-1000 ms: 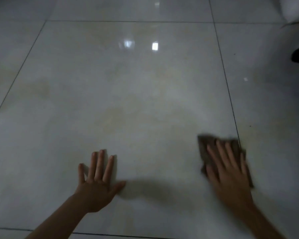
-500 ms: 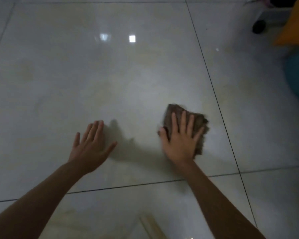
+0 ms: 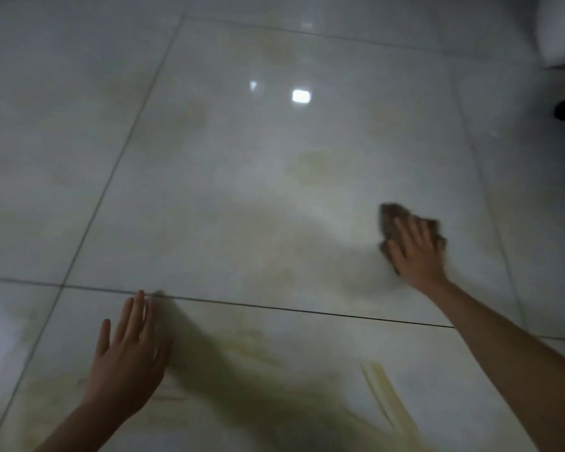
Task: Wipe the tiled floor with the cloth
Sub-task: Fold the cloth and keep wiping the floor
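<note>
While the left hand lies flat on the floor, the flat right hand presses the cloth.

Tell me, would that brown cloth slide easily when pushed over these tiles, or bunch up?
Probably floppy: the cloth shows crumpled, uneven edges around the right hand pressing it flat. It likely slides readily, since the tiled floor looks glossy, with bright reflections. Without a flat palm on it, it might bunch.

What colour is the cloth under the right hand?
The cloth is brown; head view.
</note>
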A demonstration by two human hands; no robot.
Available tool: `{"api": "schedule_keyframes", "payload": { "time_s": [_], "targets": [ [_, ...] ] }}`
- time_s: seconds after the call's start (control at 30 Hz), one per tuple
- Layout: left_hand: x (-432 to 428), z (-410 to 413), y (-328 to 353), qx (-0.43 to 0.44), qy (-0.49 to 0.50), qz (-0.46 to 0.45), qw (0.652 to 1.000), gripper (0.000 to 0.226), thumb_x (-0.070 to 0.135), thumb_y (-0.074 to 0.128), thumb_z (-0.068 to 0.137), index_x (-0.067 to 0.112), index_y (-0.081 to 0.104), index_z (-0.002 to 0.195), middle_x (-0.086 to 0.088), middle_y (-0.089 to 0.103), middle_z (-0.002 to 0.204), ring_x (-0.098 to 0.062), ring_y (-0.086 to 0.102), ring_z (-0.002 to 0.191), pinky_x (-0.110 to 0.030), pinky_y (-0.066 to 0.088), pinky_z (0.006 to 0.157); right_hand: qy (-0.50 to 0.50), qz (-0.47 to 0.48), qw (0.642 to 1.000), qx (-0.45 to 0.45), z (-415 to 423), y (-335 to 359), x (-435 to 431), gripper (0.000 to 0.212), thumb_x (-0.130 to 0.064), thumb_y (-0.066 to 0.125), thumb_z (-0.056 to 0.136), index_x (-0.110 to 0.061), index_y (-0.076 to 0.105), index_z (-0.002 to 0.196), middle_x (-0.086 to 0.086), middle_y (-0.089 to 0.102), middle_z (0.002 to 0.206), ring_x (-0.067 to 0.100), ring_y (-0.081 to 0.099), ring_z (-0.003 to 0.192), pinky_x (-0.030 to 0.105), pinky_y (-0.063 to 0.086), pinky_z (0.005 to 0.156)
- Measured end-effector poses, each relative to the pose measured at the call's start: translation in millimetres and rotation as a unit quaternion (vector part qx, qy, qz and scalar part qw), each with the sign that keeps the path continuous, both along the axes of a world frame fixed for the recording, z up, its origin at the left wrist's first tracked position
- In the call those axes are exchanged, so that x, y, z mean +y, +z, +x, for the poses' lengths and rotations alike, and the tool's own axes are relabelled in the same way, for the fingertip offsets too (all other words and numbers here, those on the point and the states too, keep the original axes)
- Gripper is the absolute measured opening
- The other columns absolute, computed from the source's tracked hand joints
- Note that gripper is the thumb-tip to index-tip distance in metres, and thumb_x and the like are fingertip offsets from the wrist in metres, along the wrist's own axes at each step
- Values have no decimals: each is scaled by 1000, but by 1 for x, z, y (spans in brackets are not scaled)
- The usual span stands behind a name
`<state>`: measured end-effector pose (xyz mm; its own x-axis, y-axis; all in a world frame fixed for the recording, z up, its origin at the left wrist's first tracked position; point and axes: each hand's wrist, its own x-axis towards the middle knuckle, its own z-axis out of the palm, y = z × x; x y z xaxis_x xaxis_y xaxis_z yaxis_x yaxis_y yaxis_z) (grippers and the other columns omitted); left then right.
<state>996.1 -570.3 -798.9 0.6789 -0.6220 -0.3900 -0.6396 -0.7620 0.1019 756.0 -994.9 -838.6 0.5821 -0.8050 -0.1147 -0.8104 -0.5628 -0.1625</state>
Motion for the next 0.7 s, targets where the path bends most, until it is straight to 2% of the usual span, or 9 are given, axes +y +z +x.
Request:
{"api": "schedule_keyframes", "payload": {
  "time_s": [0.07, 0.1, 0.3, 0.37, 0.43, 0.53, 0.57, 0.63, 0.7],
  "targets": [
    [21, 3, 3, -3, 27, 2, 1000, 89, 58, -6, 76, 7, -3, 150, -6, -12, 158, -15, -14, 144, -44, 2, 119, -125, 62, 989, 48, 35, -4, 4, 59, -46, 28, 102, -31, 8, 155, 2, -2, 163, 27, -5, 149, 63, -1, 114],
    [29, 4, 4, -3, 38, 7, 999, 91, 58, -10, 74, 7, -6, 149, -8, -13, 158, -17, -16, 144, -44, 1, 119, -126, 61, 989, 53, 60, -7, 17, 59, -47, 27, 102, -33, 6, 155, 0, -5, 163, 27, -8, 149, 64, -3, 114],
    [63, 6, -1, 22, 72, 20, 997, 91, 57, -16, 71, 8, -17, 147, -13, -20, 156, -23, -22, 143, -45, -1, 120, 193, -30, 980, 19, 173, -13, 212, 58, -43, 35, 100, -23, 21, 153, 7, 12, 162, 32, 5, 149, 67, 1, 113],
    [74, 10, -3, 24, 74, 19, 997, 90, 56, -20, 70, 9, -20, 146, -10, -26, 154, -22, -25, 142, -44, -3, 121, 320, -19, 947, -4, 175, -11, 289, 58, -43, 40, 96, -21, 35, 149, 9, 26, 158, 34, 17, 147, 67, 19, 110],
    [87, 18, -4, 20, 78, 10, 997, 89, 54, -21, 70, 11, -19, 148, -5, -30, 151, -18, -27, 141, -42, -4, 120, 441, 19, 897, 9, 165, -8, 338, 57, -44, 37, 96, -24, 36, 149, 4, 26, 159, 28, 16, 148, 64, 23, 111],
    [113, 37, -7, 19, 77, -2, 997, 88, 56, -19, 72, 12, -20, 148, -4, -31, 149, -16, -27, 141, -42, -5, 120, 586, 18, 810, 21, 165, -1, 308, 54, -46, 34, 97, -25, 41, 147, 2, 31, 156, 25, 23, 146, 61, 20, 114],
    [124, 43, -7, 18, 76, -5, 997, 87, 57, -19, 72, 12, -22, 147, -4, -31, 149, -17, -27, 141, -43, -5, 120, 600, -5, 800, 26, 166, 3, 285, 54, -47, 32, 98, -23, 45, 144, 4, 36, 153, 29, 28, 144, 61, 21, 113],
    [150, 54, -7, 13, 72, -3, 997, 84, 58, -19, 72, 13, -26, 143, -5, -32, 149, -18, -26, 142, -44, -5, 120, 510, -28, 859, 22, 170, 11, 236, 61, -47, 22, 99, -12, 51, 139, 13, 44, 147, 39, 37, 137, 63, 25, 110],
    [178, 60, -8, 15, 79, 2, 997, 83, 59, -21, 72, 13, -28, 141, -6, -32, 149, -19, -26, 142, -44, -6, 120, 285, 12, 957, 52, 168, 13, 204, 64, -49, 17, 99, -12, 34, 149, 14, 25, 157, 35, 21, 146, 60, 19, 114]
  ]
}}
